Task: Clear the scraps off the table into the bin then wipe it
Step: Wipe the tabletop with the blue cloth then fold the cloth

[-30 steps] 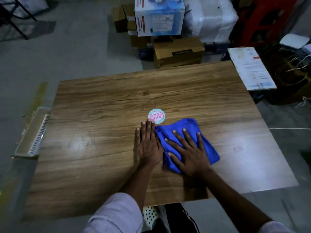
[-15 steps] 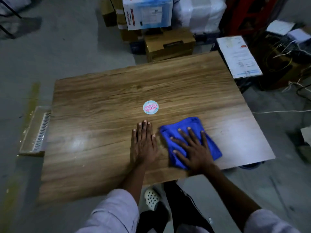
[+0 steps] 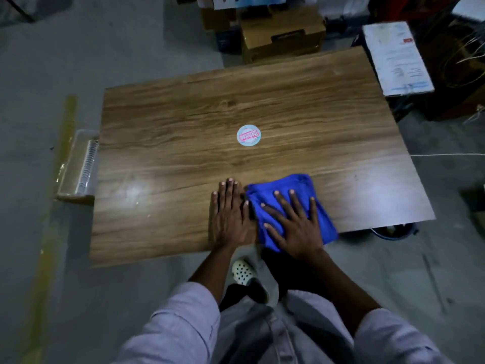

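While wiping: right hand (image 3: 296, 227) pressed flat on cloth (image 3: 296, 183), left hand (image 3: 229, 219) flat on worktop (image 3: 183, 114).
Risk: pulling nearer could drop overhanging cloth.

From my end I see a pale lavender-grey shirt (image 3: 262, 334), loose and softly creased, with a stitched seam running down its front. The left sleeve (image 3: 178, 319) and right sleeve (image 3: 388, 337) are wide at the cuff and stop well short of the wrists, so the forearms below them are bare. The left hand (image 3: 231, 219) and right hand (image 3: 294, 227) are bare too, with short, neat nails. Lower down I make out dark trousers (image 3: 282, 274) and one cream clog (image 3: 242, 270) — its top is dotted with round holes.
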